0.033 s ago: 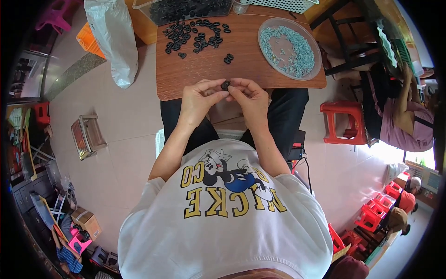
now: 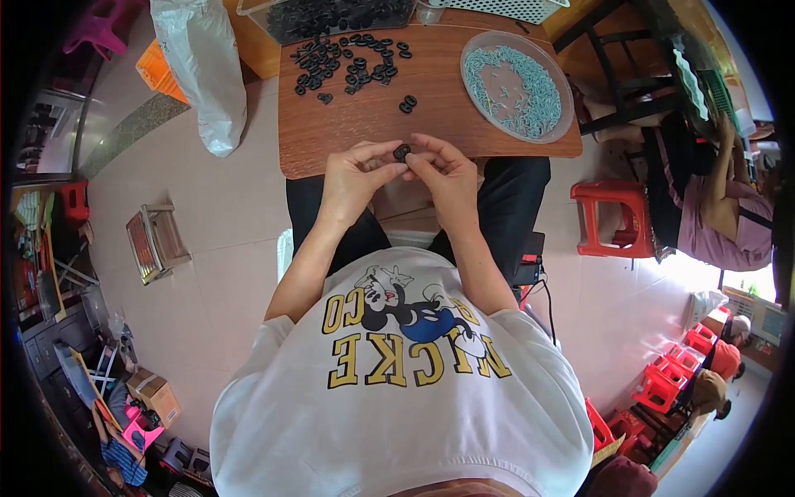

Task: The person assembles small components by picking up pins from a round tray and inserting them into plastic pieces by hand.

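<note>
Both my hands meet at the near edge of a small wooden table [image 2: 364,124]. My left hand [image 2: 354,178] and my right hand [image 2: 449,178] pinch one small black oval part [image 2: 402,152] between their fingertips. Further back on the table lies a scatter of several similar black parts [image 2: 348,62], with two more [image 2: 407,103] lying apart. A round clear dish [image 2: 563,116] at the table's right holds many small pale blue pieces. A clear box [image 2: 331,15] full of black parts stands at the far edge.
A white plastic bag [image 2: 203,66] leans left of the table beside an orange crate [image 2: 153,70]. A small metal frame [image 2: 153,244] lies on the floor at left. A red stool [image 2: 609,219] stands at right, and another person [image 2: 712,207] sits beyond it.
</note>
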Demonstrator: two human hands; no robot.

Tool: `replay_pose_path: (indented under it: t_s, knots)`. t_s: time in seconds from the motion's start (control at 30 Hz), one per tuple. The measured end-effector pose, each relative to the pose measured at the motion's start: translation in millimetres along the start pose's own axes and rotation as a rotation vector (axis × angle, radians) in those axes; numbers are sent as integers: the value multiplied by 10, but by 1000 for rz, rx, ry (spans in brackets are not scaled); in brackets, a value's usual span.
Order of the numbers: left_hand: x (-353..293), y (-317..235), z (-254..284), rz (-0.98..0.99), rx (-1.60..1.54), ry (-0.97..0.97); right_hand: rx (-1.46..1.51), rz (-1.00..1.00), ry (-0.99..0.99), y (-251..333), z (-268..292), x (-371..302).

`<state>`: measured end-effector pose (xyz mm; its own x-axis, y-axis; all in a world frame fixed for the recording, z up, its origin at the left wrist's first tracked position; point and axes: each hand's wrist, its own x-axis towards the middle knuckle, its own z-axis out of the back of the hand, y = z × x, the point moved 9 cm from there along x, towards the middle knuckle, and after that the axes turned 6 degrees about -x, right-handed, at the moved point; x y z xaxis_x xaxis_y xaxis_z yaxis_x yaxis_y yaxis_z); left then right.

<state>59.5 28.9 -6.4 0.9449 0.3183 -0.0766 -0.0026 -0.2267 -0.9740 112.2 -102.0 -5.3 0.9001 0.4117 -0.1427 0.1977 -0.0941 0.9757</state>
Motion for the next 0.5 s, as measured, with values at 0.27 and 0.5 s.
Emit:
replay_pose_path:
  t_s: [0.27,0.5]
  knots:
    - [6,-109,-38,-122,196,74,-72,58,160,-84,-17,54]
    - [-39,-129,-62,-167,212,53,-17,38,120,-108,11,40]
